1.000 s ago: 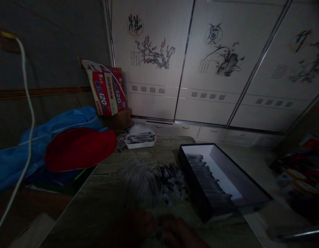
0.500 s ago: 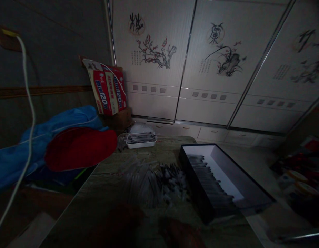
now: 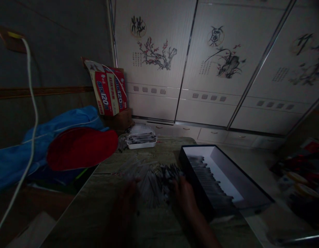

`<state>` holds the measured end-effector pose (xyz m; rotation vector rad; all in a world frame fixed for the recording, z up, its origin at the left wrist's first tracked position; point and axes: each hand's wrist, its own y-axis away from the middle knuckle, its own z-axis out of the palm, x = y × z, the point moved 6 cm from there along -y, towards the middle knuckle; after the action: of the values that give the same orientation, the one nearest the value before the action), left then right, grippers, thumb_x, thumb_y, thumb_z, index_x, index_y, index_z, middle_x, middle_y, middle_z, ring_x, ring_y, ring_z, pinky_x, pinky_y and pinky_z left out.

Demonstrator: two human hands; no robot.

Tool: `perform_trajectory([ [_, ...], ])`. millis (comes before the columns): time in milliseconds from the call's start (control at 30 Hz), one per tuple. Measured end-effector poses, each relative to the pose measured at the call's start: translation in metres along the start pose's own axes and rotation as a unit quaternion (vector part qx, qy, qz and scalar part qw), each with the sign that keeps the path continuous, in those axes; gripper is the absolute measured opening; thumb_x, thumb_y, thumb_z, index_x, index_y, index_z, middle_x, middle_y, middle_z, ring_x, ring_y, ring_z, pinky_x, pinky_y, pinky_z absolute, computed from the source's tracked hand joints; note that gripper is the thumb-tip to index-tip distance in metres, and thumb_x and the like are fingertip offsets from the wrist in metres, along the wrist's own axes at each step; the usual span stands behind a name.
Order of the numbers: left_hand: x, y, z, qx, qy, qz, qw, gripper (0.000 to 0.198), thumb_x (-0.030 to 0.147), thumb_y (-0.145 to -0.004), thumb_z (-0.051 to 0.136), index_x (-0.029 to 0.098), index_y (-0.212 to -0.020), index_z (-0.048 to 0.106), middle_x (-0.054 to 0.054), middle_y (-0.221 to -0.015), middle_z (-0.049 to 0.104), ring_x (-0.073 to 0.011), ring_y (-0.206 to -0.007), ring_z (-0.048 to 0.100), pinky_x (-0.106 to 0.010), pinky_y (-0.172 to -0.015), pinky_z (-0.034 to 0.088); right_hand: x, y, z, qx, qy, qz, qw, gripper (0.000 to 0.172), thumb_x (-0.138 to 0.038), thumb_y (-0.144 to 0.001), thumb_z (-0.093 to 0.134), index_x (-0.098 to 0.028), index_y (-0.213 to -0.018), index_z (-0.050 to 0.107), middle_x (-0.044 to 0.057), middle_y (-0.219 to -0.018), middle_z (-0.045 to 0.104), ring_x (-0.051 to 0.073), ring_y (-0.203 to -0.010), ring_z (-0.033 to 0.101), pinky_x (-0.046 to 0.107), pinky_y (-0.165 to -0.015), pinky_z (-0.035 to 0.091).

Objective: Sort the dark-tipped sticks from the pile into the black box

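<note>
Dim light leaves both hands dark and smeared. My left hand (image 3: 127, 197) is at the left side of a loose pile of thin clear tubes (image 3: 149, 186), which look like pen barrels; its fingers cannot be made out clearly. On the right, my right hand (image 3: 185, 194) reaches into a heap of small dark-tipped pieces (image 3: 169, 172), perhaps pen caps or tips. Its fingers are bunched together, and whatever they hold is hidden. Close beside that hand stands a dark-rimmed open box (image 3: 223, 172) with a row of assembled-looking pens (image 3: 208, 179) along its left side.
A white tray (image 3: 141, 145) of similar sticks sits at the wooden table's (image 3: 159, 227) far edge. Blue cloth (image 3: 68, 120) and a red oval piece (image 3: 83, 148) lie left, near a white cable (image 3: 32, 120). A red carton (image 3: 110, 91) stands before the cabinet doors (image 3: 154, 31).
Both hands have moved up and forward from the table's near edge to the pile, the left to its left side, the right to the dark-tipped pieces. The box stays put.
</note>
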<state>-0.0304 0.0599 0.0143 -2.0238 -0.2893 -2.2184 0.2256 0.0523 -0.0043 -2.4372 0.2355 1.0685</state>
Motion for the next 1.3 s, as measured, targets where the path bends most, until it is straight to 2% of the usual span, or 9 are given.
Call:
perform_trajectory([
  [100,-0.006,0.008,0.017,-0.033,0.020,-0.001,0.999,0.047,0.059,-0.059,0.069,0.020,-0.085,0.072,-0.006,-0.076,0.072,-0.0233,-0.079,0.067,-0.032,-0.067,0.056,0.000,-0.008,-0.004,0.036,-0.026,-0.002,0.999,0.040,-0.042,-0.086,0.045,-0.012,-0.103,0.065,0.015,-0.087,0.071,0.024,-0.078,0.067,0.031,-0.069,0.049],
  [200,-0.019,0.006,0.024,-0.034,0.033,-0.025,0.999,0.048,0.062,-0.062,0.065,0.019,-0.084,0.071,-0.008,-0.079,0.073,-0.0247,-0.079,0.068,-0.033,-0.066,0.056,-0.005,0.002,-0.007,0.046,-0.069,0.003,0.997,0.043,-0.047,-0.088,0.041,-0.014,-0.097,0.066,0.014,-0.091,0.070,0.024,-0.083,0.066,0.032,-0.075,0.049],
  [367,-0.039,-0.003,0.018,-0.016,0.021,-0.026,0.999,0.048,0.055,-0.062,0.069,0.017,-0.091,0.070,-0.007,-0.088,0.072,-0.0231,-0.085,0.067,-0.031,-0.073,0.054,-0.022,0.043,0.019,-0.107,-0.188,0.014,0.976,0.050,-0.055,-0.092,0.037,-0.016,-0.072,0.063,0.005,-0.064,0.064,0.016,-0.060,0.060,0.023,-0.056,0.045],
  [467,-0.039,-0.001,0.018,-0.020,0.009,-0.019,1.000,0.044,0.053,-0.065,0.066,0.016,-0.087,0.069,-0.006,-0.082,0.071,-0.0222,-0.078,0.067,-0.031,-0.071,0.054,-0.030,0.063,0.038,-0.189,-0.250,0.027,0.949,0.059,-0.058,-0.094,0.030,-0.017,-0.062,0.058,-0.001,-0.048,0.053,0.011,-0.044,0.052,0.019,-0.046,0.040],
  [567,-0.029,0.003,0.020,-0.012,-0.002,-0.016,1.000,0.038,0.050,-0.067,0.065,0.016,-0.083,0.068,-0.005,-0.077,0.071,-0.0208,-0.073,0.066,-0.030,-0.068,0.053,-0.029,0.071,0.051,-0.231,-0.320,0.057,0.917,0.059,-0.062,-0.092,0.032,-0.017,-0.064,0.056,-0.003,-0.048,0.050,0.009,-0.041,0.048,0.017,-0.043,0.036],
  [867,-0.022,0.005,0.021,-0.024,-0.032,-0.019,0.999,0.037,0.050,-0.059,0.069,0.017,-0.077,0.068,-0.001,-0.066,0.069,-0.0210,-0.064,0.066,-0.032,-0.064,0.053,-0.021,0.065,0.046,-0.220,-0.323,0.062,0.918,0.052,-0.060,-0.089,0.042,-0.016,-0.066,0.057,-0.002,-0.048,0.053,0.009,-0.038,0.048,0.018,-0.040,0.033],
  [1133,-0.020,0.005,0.019,-0.025,-0.077,0.003,0.997,0.037,0.055,-0.064,0.065,0.018,-0.069,0.065,-0.001,-0.063,0.067,-0.0206,-0.066,0.065,-0.031,-0.066,0.052,-0.027,0.061,0.028,-0.131,-0.196,-0.031,0.971,0.030,-0.042,-0.088,0.052,-0.015,-0.086,0.063,0.002,-0.066,0.061,0.014,-0.059,0.057,0.021,-0.054,0.040],
  [1200,-0.021,0.005,0.019,-0.026,-0.088,0.014,0.996,0.038,0.055,-0.065,0.064,0.018,-0.069,0.065,-0.001,-0.063,0.068,-0.0206,-0.067,0.065,-0.030,-0.068,0.051,-0.026,0.062,0.029,-0.124,-0.176,-0.037,0.976,0.030,-0.043,-0.089,0.050,-0.016,-0.085,0.062,0.002,-0.068,0.061,0.015,-0.061,0.056,0.021,-0.055,0.039],
  [1300,-0.025,0.004,0.019,-0.029,-0.076,0.008,0.997,0.039,0.056,-0.065,0.066,0.017,-0.071,0.067,-0.002,-0.065,0.069,-0.0212,-0.067,0.066,-0.031,-0.067,0.052,-0.021,0.062,0.033,-0.117,-0.159,-0.040,0.979,0.042,-0.046,-0.094,0.037,-0.019,-0.070,0.058,0.001,-0.062,0.057,0.014,-0.058,0.053,0.022,-0.054,0.038],
])
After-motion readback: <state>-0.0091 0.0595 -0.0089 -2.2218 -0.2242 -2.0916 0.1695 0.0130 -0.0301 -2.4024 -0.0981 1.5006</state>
